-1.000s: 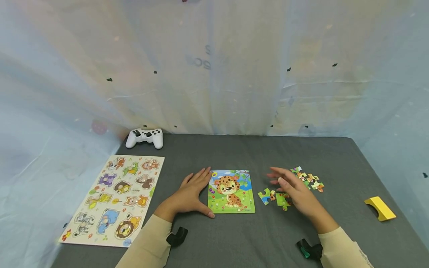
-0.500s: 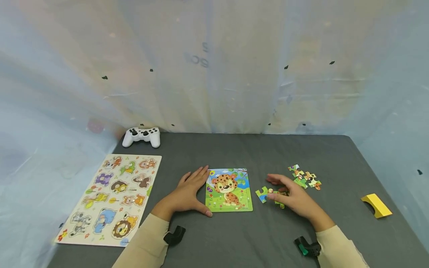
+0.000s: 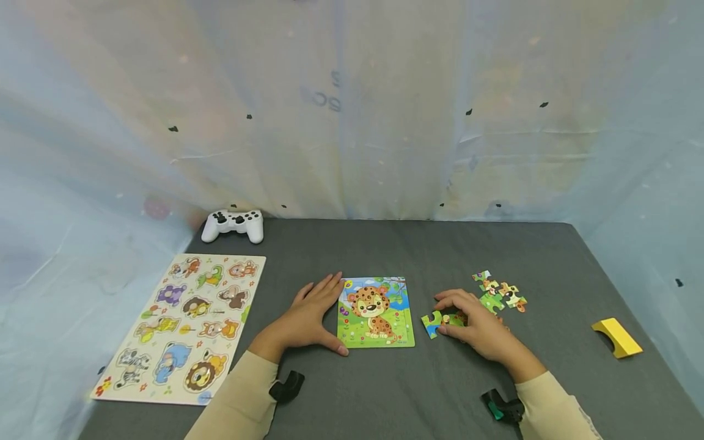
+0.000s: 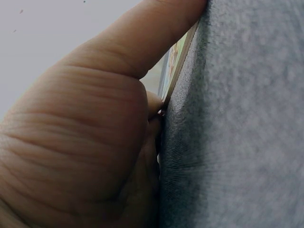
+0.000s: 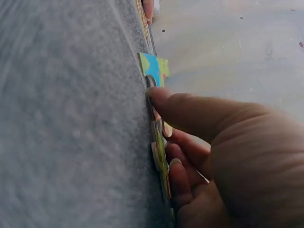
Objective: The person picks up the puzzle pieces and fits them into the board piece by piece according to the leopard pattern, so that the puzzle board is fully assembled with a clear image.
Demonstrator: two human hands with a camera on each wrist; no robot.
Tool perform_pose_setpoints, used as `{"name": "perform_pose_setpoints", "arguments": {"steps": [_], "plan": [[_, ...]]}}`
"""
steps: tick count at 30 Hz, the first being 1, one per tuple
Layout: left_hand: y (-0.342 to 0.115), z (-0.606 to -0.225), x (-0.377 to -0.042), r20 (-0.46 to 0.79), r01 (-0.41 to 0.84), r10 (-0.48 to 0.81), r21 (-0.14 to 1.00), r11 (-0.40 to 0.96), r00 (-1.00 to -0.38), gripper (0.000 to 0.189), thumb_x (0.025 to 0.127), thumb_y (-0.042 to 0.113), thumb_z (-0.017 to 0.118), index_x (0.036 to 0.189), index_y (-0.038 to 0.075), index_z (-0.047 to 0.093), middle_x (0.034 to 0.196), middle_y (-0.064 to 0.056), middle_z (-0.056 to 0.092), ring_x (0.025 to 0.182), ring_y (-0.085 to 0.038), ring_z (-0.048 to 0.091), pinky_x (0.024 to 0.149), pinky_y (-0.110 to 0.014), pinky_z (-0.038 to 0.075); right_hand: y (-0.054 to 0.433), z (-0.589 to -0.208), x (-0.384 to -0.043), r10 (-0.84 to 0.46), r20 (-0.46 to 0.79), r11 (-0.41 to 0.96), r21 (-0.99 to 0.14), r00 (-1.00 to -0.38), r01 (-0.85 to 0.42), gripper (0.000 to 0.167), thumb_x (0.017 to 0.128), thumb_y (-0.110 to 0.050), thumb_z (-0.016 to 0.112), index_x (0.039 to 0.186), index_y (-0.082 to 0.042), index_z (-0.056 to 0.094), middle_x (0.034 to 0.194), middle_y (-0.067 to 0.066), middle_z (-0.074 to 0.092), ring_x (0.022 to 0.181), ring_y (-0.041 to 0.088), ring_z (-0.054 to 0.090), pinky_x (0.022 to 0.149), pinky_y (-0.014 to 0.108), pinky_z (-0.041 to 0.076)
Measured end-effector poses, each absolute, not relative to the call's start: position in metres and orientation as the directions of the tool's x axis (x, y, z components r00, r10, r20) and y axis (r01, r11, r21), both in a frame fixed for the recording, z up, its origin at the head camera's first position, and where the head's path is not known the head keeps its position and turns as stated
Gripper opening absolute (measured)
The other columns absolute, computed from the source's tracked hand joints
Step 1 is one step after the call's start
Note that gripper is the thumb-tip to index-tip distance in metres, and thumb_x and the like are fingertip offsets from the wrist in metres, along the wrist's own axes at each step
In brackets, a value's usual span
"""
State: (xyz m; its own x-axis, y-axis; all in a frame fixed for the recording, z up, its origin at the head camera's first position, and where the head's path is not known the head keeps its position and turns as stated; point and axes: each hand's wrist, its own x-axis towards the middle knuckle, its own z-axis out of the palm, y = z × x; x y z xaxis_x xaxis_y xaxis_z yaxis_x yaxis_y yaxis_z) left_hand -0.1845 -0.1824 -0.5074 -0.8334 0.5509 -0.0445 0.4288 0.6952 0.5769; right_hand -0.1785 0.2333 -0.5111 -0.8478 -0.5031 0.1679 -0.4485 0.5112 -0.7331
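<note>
My left hand (image 3: 313, 318) lies spread on the table, its thumb and fingertips right at the left edge of a square leopard puzzle (image 3: 376, 315). In the left wrist view the puzzle's edge (image 4: 178, 71) shows beyond the thumb. To the right of the puzzle, my right hand (image 3: 481, 327) pinches a blue-and-green jigsaw piece (image 3: 431, 324) between thumb and forefinger. That piece (image 5: 154, 66) stands tilted up at the thumb tip in the right wrist view. More loose jigsaw pieces (image 5: 161, 156) lie under the curled fingers, partly hidden by the hand.
Several loose jigsaw pieces (image 3: 500, 291) lie in a cluster behind the right hand. A big animal peg board (image 3: 184, 330) is at the left, with a white game controller (image 3: 233, 225) behind it. A yellow arch block (image 3: 618, 338) sits near the right table edge.
My right hand has come down and left onto the loose pieces, and its thumb and forefinger have closed on the blue-and-green one. The left hand keeps its place beside the puzzle.
</note>
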Motion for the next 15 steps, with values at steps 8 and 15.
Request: {"name": "perform_pose_setpoints", "arguments": {"steps": [8, 15], "plan": [[-0.1821, -0.51, -0.1851, -0.04, 0.435, 0.554, 0.574, 0.694, -0.831, 0.146, 0.068, 0.07, 0.097, 0.175, 0.007, 0.02, 0.182, -0.008, 0.008, 0.166, -0.028, 0.005, 0.128, -0.062, -0.001, 0.232, -0.5105, -0.1772, -0.389, 0.134, 0.519, -0.786, -0.911, -0.337, 0.03, 0.099, -0.012, 0.084, 0.127, -0.015, 0.073, 0.117, -0.002, 0.069, 0.103, 0.021, 0.067, 0.084, 0.037, 0.056], [-0.1818, -0.5081, -0.1848, -0.045, 0.431, 0.554, 0.577, 0.694, -0.831, 0.146, 0.068, 0.069, 0.097, 0.175, 0.006, 0.02, 0.181, -0.008, 0.008, 0.166, -0.029, 0.006, 0.128, -0.061, -0.001, 0.2321, -0.512, -0.1774, -0.307, 0.185, 0.472, -0.822, -0.933, -0.318, 0.024, 0.101, -0.006, 0.08, 0.123, -0.011, 0.076, 0.098, 0.0, 0.067, 0.072, 0.016, 0.057, 0.061, 0.03, 0.049]]}}
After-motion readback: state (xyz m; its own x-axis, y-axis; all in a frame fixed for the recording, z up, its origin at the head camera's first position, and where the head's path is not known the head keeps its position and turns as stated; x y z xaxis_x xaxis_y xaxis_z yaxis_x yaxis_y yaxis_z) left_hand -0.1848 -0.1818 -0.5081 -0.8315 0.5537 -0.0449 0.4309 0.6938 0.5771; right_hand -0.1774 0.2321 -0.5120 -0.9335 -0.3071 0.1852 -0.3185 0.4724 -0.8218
